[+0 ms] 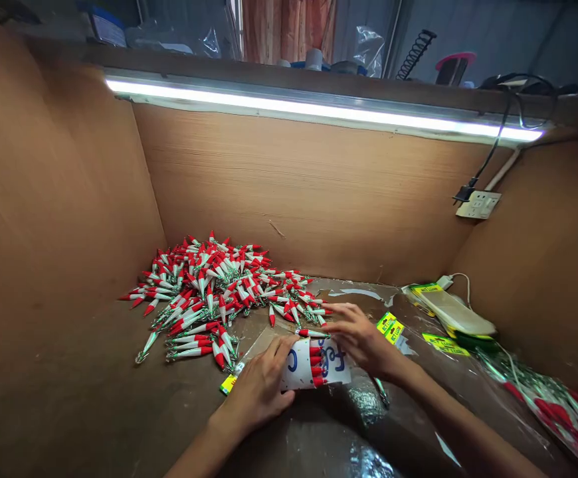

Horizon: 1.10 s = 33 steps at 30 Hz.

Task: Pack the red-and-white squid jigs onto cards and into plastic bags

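A white holder [296,373] with blue handwriting stands tilted on the table, several red-tipped squid jigs [315,364] showing in its gap. My left hand [262,382] grips its left end between fingers and thumb. My right hand [361,338] reaches over its right end, fingers stretched out and apart, thumb hidden. One red-and-white jig [313,333] lies along the holder's far edge, level with the right fingertips; whether they press on it is unclear. A clear plastic bag [262,340] with a yellow label [228,384] lies partly under my left hand.
A large heap of red-and-white jigs [214,279] fills the back left. Yellow-green labels [391,327] lie right of my hands, beside a pale flat device [461,315]. Bagged jigs [558,405] sit at far right. Wooden walls enclose the table under a tube lamp [319,109].
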Available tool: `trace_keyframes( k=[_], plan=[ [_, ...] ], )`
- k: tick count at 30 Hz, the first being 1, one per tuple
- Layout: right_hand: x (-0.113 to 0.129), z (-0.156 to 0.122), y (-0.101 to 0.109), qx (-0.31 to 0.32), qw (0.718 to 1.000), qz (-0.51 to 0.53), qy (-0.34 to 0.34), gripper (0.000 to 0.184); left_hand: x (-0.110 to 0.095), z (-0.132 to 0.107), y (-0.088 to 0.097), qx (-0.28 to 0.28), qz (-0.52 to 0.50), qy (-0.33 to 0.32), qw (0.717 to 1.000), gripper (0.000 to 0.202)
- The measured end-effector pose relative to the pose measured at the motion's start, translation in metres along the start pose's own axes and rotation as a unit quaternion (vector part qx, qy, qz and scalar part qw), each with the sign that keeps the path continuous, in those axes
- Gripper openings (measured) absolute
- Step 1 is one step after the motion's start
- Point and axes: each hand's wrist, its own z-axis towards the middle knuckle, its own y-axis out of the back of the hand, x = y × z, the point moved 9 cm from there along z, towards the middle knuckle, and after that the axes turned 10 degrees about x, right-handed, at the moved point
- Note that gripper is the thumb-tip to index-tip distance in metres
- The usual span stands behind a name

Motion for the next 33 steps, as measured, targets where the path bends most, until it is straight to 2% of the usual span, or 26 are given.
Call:
trace_keyframes(
  k=[2, 3, 6, 8, 12, 16, 19, 22, 27, 30, 33],
  plan=[
    [-0.032, -0.019, 0.009, -0.003, 0.999, 0.012, -0.043, 0.037, 0.001, 0.0, 0.002, -0.005, -0.003, -0.008, 1.0, 0.087],
    [-0.045, -0.03, 0.006, 0.028, 0.998, 0.007, -0.055, 0.042, 0.001, 0.0, 0.003, -0.007, -0.005, -0.014, 1.0, 0.089],
    [-0.065, -0.065, -0.023, 0.176, 0.983, -0.028, -0.05, 0.059, 0.002, 0.001, -0.002, -0.001, -0.008, -0.037, 0.999, 0.092],
    [-0.067, -0.084, -0.038, 0.221, 0.973, -0.044, -0.047, 0.063, 0.003, 0.002, -0.01, 0.014, -0.005, -0.055, 0.998, 0.095],
    [-0.064, -0.1, -0.04, 0.201, 0.976, -0.049, -0.066, 0.038, 0.004, 0.002, -0.023, 0.036, 0.005, -0.064, 0.997, 0.098],
    [-0.071, -0.107, -0.021, 0.18, 0.978, -0.035, -0.101, 0.019, 0.007, 0.003, -0.028, 0.049, 0.021, -0.039, 0.998, 0.1],
    [-0.071, -0.103, 0.001, 0.131, 0.983, -0.024, -0.124, 0.018, 0.008, 0.003, -0.03, 0.05, 0.04, -0.023, 0.998, 0.103],
    [-0.048, -0.087, 0.014, 0.089, 0.99, -0.027, -0.109, 0.02, 0.006, 0.004, -0.034, 0.05, 0.056, -0.021, 0.997, 0.108],
    [-0.007, -0.052, 0.003, 0.116, 0.979, -0.141, -0.094, 0.021, 0.001, 0.004, -0.037, 0.054, 0.056, -0.021, 0.997, 0.104],
    [0.003, -0.037, -0.006, 0.135, 0.972, -0.171, -0.088, 0.02, -0.001, 0.004, -0.034, 0.056, 0.054, -0.016, 0.997, 0.101],
    [0.006, -0.027, -0.008, 0.157, 0.973, -0.152, -0.073, 0.019, 0.0, 0.004, -0.032, 0.059, 0.046, -0.007, 0.997, 0.101]
  ],
)
